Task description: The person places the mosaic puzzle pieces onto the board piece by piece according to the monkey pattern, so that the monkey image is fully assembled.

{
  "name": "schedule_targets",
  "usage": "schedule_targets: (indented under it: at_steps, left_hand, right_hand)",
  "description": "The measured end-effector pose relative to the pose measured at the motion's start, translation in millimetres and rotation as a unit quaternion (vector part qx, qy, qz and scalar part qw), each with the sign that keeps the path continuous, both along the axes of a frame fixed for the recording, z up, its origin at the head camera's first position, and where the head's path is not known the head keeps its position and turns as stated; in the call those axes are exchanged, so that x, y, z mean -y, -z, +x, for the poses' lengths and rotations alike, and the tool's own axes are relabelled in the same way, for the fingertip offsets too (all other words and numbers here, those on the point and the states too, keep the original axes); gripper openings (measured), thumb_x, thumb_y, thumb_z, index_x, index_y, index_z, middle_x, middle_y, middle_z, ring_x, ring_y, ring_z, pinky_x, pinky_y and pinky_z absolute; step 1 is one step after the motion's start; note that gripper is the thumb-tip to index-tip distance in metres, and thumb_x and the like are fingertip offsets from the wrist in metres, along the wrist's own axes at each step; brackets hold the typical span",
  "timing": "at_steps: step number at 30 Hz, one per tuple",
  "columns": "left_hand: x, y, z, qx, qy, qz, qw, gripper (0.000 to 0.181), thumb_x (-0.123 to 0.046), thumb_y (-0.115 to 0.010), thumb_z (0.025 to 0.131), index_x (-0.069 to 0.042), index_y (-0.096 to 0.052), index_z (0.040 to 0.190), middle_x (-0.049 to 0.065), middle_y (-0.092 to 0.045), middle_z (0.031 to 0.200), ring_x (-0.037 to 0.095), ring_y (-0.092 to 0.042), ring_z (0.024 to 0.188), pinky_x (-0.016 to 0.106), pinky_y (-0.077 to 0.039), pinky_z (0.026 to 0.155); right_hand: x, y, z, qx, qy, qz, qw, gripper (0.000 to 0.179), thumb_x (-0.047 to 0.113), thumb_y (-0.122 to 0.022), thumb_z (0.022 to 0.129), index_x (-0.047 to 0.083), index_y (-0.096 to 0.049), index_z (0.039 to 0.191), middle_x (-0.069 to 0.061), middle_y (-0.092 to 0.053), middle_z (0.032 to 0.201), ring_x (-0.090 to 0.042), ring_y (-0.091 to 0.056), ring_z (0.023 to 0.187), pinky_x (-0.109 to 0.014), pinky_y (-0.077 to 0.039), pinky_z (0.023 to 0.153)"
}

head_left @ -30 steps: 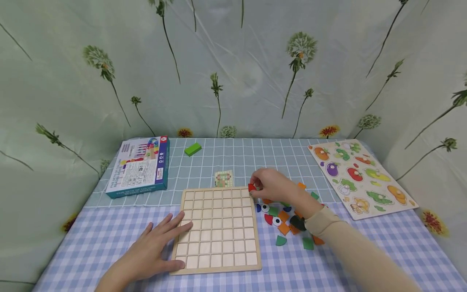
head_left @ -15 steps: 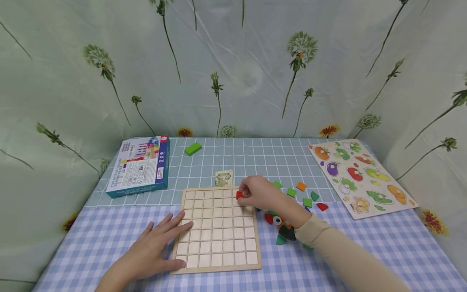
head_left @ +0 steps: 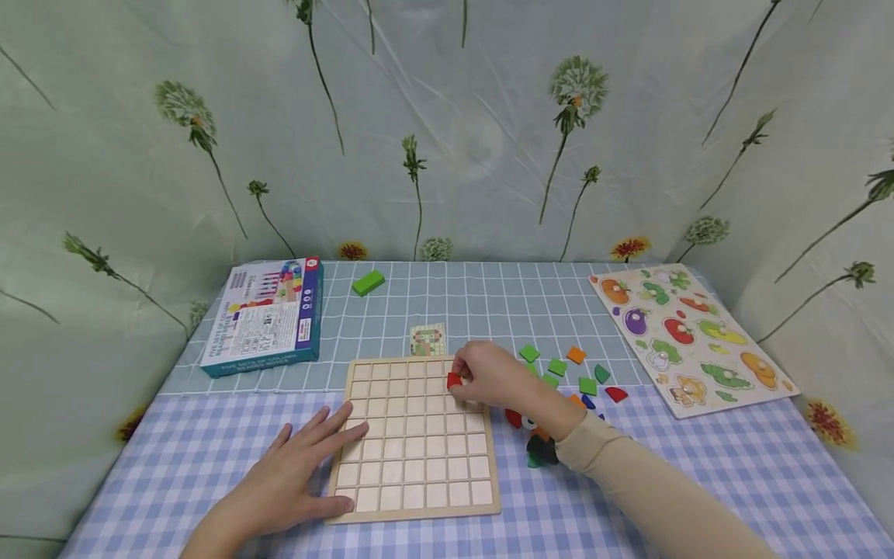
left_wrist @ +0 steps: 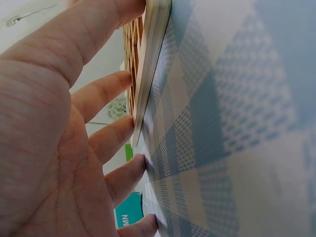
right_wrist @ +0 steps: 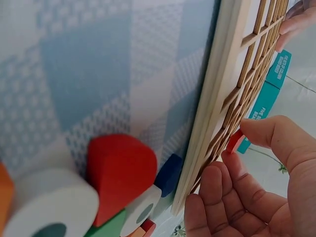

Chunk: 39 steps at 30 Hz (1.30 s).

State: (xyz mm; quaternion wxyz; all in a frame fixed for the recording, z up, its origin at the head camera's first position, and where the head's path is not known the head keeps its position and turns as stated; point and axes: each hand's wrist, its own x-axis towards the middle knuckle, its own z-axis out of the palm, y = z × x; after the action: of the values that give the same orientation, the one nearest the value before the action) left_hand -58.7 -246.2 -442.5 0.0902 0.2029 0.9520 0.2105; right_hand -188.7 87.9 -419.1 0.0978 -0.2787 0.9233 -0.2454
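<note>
the right hand [head_left: 492,376] pinches a small red piece [head_left: 454,380] between thumb and index fingertip, its other fingers loosely curled with nothing in them; a fingertip grip probably suits so small a thing and lets it be turned finely. the piece is over the far right part of the wooden grid board [head_left: 415,448]; whether it touches the board, i cannot tell. the left hand [head_left: 296,466] lies spread, fingers apart and nearly straight, gripping nothing: its thumb and nearest fingertips touch the board's left border, the outer 2 reach past it beside the checked cloth [head_left: 559,520], probably to keep the board from sliding. loose coloured pieces [head_left: 588,386] lie just right of the board, partly hidden by the right forearm, likely there to make a short reach for that hand. a patterned card [head_left: 427,340] lies just beyond the far edge, apparently where neither hand covers it. farther off are a printed box [head_left: 261,318], a green block [head_left: 368,282] and a vegetable puzzle [head_left: 698,341], perhaps set to the sides and back to leave room for the arms.
</note>
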Motion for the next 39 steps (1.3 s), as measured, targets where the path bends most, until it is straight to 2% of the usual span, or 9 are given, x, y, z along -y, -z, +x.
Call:
schedule_targets:
  at_steps: [10,20,28,39]
  left_hand:
    - [-1.1,-1.2,-1.0,0.019,-0.006,0.002,0.9998,0.092,-0.073,-0.082,0.077,-0.043,-0.05,0.159,-0.002,-0.035,0.177,0.045,-0.032,0.162,0.09,-0.022,0.113]
    - [-0.5,0.0,-0.4,0.004,-0.002,0.007,1.0,0.092,-0.073,-0.082,0.077,-0.043,-0.051,0.158,-0.002,-0.036,0.176,0.046,-0.034,0.161,0.09,-0.024,0.112]
    - [-0.3,0.1,-0.5,0.008,-0.005,0.004,0.9999,0.092,-0.073,-0.082,0.077,-0.043,-0.052,0.158,-0.001,-0.036,0.176,0.046,-0.033,0.161,0.09,-0.024,0.112]
    - [-0.4,0.4,-1.4,0.002,0.001,0.001,1.0,0.092,-0.074,-0.081,0.077,-0.041,-0.052,0.158,0.001,-0.037,0.176,0.048,-0.034,0.16,0.091,-0.025,0.11]
  right_hand:
    - [1.9,1.3,2.0,-0.025,0.001,0.024,0.9994,0.016,0.018,-0.084,0.087,0.01,-0.07,0.086,0.002,-0.054,0.077,-0.011,-0.049,0.074,-0.021,-0.042,0.064]
    - [0.9,0.8,3.3,-0.034,-0.011,0.025,0.9991,0.016,0.017,-0.083,0.089,0.011,-0.069,0.086,0.004,-0.052,0.078,-0.011,-0.048,0.074,-0.021,-0.041,0.064]
    - [1.2,0.3,3.5,-0.029,-0.016,0.022,0.9992,0.017,0.019,-0.084,0.09,0.01,-0.07,0.088,0.004,-0.052,0.078,-0.011,-0.048,0.074,-0.021,-0.041,0.065]
    - [-2.1,1.1,4.0,-0.046,-0.038,0.016,0.9981,0.014,0.02,-0.083,0.093,0.01,-0.073,0.095,-0.001,-0.06,0.082,-0.009,-0.049,0.074,-0.021,-0.044,0.065]
